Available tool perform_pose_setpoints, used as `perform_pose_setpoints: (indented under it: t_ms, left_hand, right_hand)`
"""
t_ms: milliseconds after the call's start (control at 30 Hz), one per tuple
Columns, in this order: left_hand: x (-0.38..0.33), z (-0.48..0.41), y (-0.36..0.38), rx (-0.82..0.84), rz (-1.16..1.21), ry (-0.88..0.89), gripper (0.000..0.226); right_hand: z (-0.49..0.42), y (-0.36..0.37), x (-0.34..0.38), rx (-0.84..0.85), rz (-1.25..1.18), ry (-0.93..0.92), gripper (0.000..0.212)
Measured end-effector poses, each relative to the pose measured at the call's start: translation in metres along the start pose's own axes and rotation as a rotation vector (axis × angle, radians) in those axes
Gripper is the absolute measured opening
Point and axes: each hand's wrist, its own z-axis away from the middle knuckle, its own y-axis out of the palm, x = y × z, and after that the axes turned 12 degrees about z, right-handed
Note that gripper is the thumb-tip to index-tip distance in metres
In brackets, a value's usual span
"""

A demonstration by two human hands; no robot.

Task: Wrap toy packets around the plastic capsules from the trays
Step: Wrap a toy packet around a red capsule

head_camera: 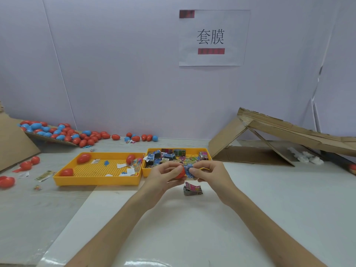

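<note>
My left hand grips a red plastic capsule above the table, just in front of the trays. My right hand pinches a blue printed toy packet that sits over the capsule's right end. Another packet, pink and grey, lies on the white sheet right below my hands. The left yellow tray holds three red capsules and paper scraps. The right yellow tray is filled with several coloured packets.
A heap of red and blue capsules lies on a cardboard ramp at the back left, with strays along the wall. A folded cardboard shelter stands at the right. Loose red capsules and scraps lie at the far left.
</note>
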Motion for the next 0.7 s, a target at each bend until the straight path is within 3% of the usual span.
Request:
perform_pose_setpoints:
  t_ms: [233,400,700]
  left_hand:
    - [-0.0006,-0.0005,-0.0011,-0.024,-0.113,-0.008,0.042]
    - [-0.0007,-0.0005,-0.0009,-0.038,-0.063,-0.010,0.039]
    - [-0.0008,0.0021,0.0019,-0.004,-0.034,-0.008,0.039]
  right_hand:
    - [0.0011,0.0000,0.0025,0.011,-0.001,-0.003,0.002]
    - [0.0002,0.0002,0.0007,0.027,0.002,-0.005,0.010]
    - [-0.0039,-0.0010,-0.0033,-0.103,-0.016,-0.017,0.010]
